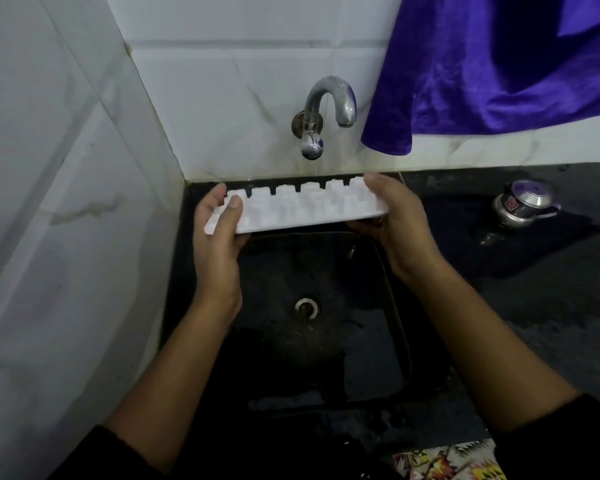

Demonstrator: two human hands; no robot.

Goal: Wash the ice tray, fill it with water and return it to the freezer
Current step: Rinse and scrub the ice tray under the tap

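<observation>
holding the white ice tray (302,209) level over the black sink (392,306), mid-frame, just below the tap (329,105).
our left grip (217,230) is clamped on the tray's left end with the thumb pressed on top, and our right grip (395,220) is curled round its right end. the blocky cells stand upward. a purple cloth (499,64) hangs at upper right, and a small metal pot (523,206) sits on the dark worktop (551,289) at right, well apart from the tray.
</observation>
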